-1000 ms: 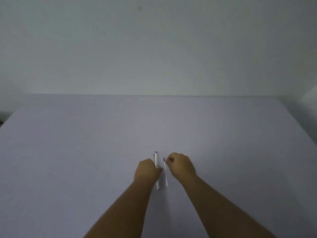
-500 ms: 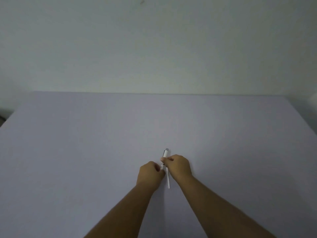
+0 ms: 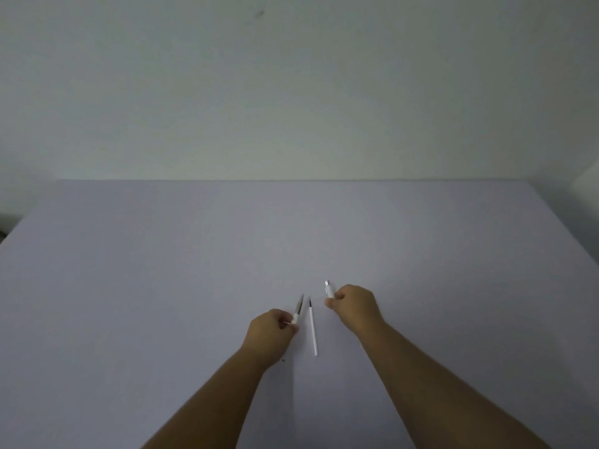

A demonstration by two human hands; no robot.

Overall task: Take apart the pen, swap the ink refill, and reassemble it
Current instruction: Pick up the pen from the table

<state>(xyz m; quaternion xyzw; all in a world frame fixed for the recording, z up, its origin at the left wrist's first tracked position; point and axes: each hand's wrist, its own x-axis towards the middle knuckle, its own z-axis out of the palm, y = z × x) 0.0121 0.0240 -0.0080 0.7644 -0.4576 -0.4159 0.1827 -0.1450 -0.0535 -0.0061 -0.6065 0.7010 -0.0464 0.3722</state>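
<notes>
The pen is in two pieces. My left hand (image 3: 270, 335) is shut on the front piece (image 3: 297, 311), a white section from which a grey refill sticks out, pointing away from me. My right hand (image 3: 355, 307) is shut on the white rear barrel (image 3: 328, 289), whose silver end pokes out past my fingers. Between my hands a spare white refill (image 3: 313, 332) with a dark tip lies flat on the table, untouched.
The pale lilac table (image 3: 162, 286) runs back to a plain wall. Its right edge slants down at the far right, and a dark gap shows at the far left.
A second ago the whole pen lay beside the refill under my hands. Both hands then gripped it together. Now they have pulled apart sideways, each holding one piece.
</notes>
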